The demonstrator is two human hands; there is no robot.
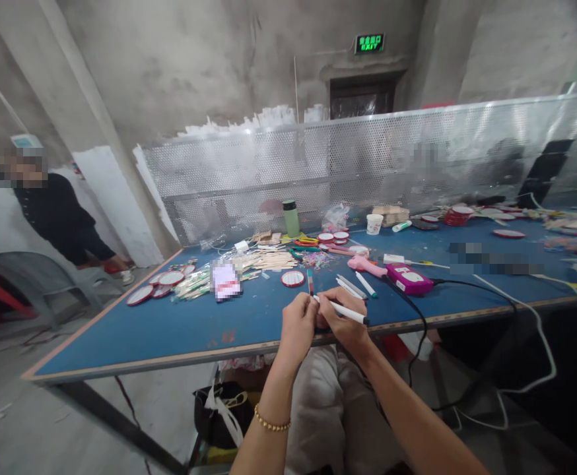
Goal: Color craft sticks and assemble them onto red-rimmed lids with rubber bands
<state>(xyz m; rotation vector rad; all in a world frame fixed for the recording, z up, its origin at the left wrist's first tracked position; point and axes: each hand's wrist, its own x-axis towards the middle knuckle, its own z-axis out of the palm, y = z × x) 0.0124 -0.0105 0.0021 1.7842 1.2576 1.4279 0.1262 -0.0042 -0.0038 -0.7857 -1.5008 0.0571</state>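
My left hand is closed at the table's front edge, its fingers pinching a thin stick banded in green, red and dark colour, which points away from me. Right beside it, my right hand grips a white marker pen with a black end. The pen's other end meets the left fingertips, so its tip is hidden. Just beyond lie more white markers, one with a teal cap. A round, red-rimmed white disc rests to the left of the stick.
The blue table also carries loose wooden sticks, a purple phone-sized pack, a green bottle, a paper cup and a pink glue gun beside a magenta box. Cables hang at right. A person stands far left.
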